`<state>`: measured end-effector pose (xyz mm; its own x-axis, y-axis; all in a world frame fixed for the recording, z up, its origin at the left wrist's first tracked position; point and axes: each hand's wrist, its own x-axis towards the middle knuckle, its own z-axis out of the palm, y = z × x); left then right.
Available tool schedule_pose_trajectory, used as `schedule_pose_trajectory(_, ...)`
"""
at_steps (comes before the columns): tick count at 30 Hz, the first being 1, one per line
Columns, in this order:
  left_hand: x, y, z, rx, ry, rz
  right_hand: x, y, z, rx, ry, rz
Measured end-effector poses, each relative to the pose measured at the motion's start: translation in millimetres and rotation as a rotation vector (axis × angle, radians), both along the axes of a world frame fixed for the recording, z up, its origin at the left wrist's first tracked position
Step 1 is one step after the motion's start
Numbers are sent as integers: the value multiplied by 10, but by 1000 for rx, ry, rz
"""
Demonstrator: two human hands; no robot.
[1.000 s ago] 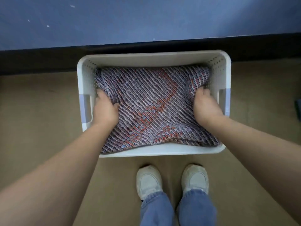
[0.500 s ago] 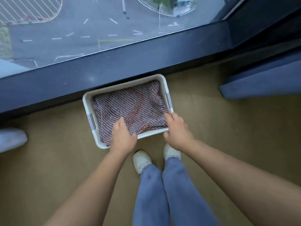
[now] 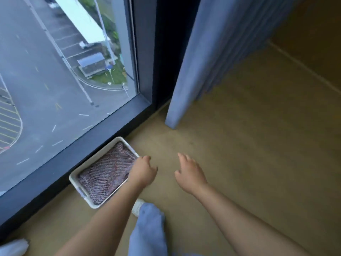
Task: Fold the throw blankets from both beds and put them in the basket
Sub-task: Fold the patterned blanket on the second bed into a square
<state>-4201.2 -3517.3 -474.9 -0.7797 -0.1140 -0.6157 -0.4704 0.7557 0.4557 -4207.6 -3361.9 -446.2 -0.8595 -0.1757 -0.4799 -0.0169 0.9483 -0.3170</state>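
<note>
A white basket (image 3: 93,205) sits on the floor (image 3: 239,145) against the window (image 3: 55,80) frame. A folded woven throw blanket (image 3: 105,174) lies flat inside it and fills it edge to edge. Both hands are empty. The left hand (image 3: 143,171) hangs loosely curled over the basket's near corner, and I can't tell whether it touches the rim. The right hand (image 3: 191,174) hovers relaxed, with spread fingers, over bare floor beside it. A blue curtain (image 3: 212,52) hangs near. I'd judge one blanket is stowed and another is still owed. Fold that one to the basket's footprint and lay it squarely on top, pressing it flat. I can read no brand, label or writing anywhere.
</note>
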Motion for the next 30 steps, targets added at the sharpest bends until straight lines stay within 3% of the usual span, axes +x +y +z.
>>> schedule_pose_trajectory(6, 500, 1927, 989, 8, 152, -366, 1284, 1712, 909, -36, 170, -248)
schedule_pose_trajectory(9, 1061, 3072, 1398, 46, 195, -621, 2148, 2642, 1269, 12, 241, -474)
schedule_pose_trajectory(19, 2964, 5965, 2220, 36, 392, -1366, 4628, 4865, 1892, 193, 260, -1090)
schedule_pose_trajectory(24, 3956, 7241, 2410, 61, 392, -1597, 5867, 5789, 2117, 218, 263, -1316)
schedule_pose_trajectory(30, 5326, 8752, 2664, 271, 352, -1797, 7237, 6857, 2447, 293, 237, -1526)
